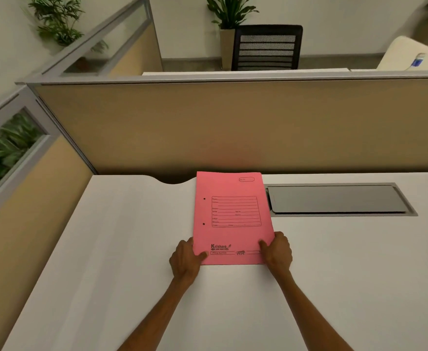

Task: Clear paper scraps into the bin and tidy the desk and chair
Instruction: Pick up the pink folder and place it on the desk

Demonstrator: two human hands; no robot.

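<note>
Lying flat on the white desk (pixel 121 249), a pink file folder (pixel 233 219) sits near the middle, its far edge reaching the back of the desktop. Both hands grip its near corners: left hand (pixel 186 259) at the near-left corner, thumb on top of the cover; right hand (pixel 277 250) at the near-right corner, thumb likewise pressed on the cover, other fingers hidden under the edge. Printed form box and "Krishna" lettering face up; two punch holes along the left side.

Just right of the folder, a grey cable-tray flap (pixel 334 200) is set into the desktop, closed. Tan partition (pixel 233 127) rises directly behind the desk. Beyond it: a black mesh chair (pixel 267 48), a potted plant (pixel 229 13), pale wall. More foliage shows through the left partition's glass.
</note>
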